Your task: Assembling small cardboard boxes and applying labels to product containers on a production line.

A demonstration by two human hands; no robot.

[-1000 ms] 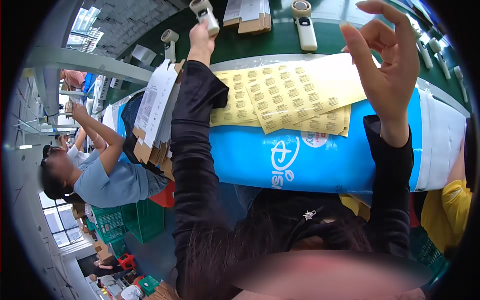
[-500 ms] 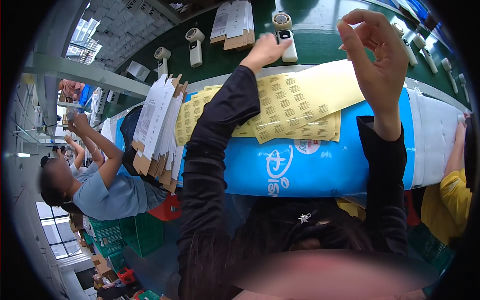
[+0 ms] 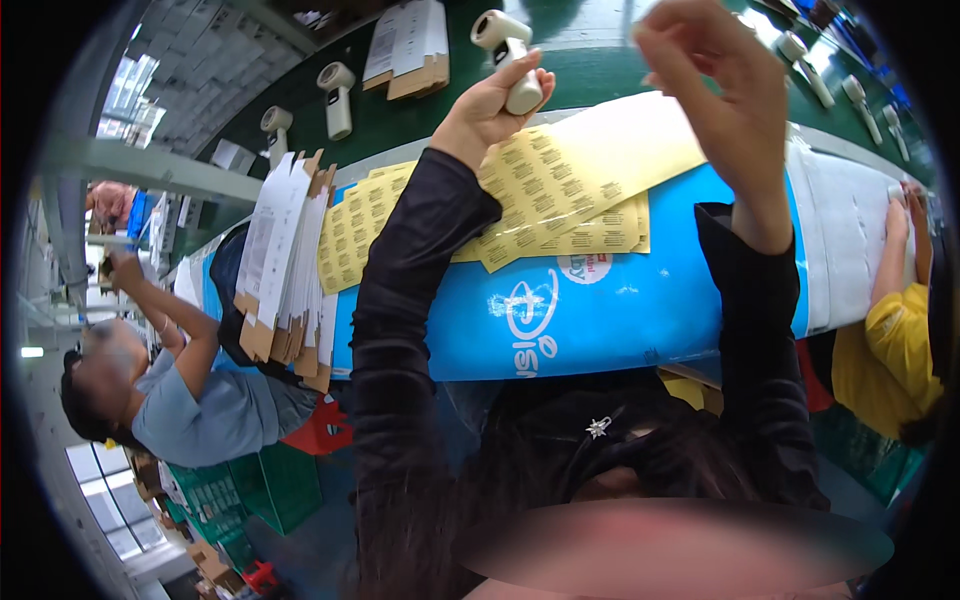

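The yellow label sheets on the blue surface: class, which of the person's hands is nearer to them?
Left. The left hand, gripping a white device, is right above the yellow label sheets; the right hand is raised clear of them.

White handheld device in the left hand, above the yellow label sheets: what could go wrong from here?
1. The left hand holds the white handheld device by its lower end only; it might slip onto the green belt.
2. The yellow label sheets lie loose and overlapping on the blue board; a forearm could drag them askew.
3. The stack of flat white cartons leans near the board's edge and might topple.
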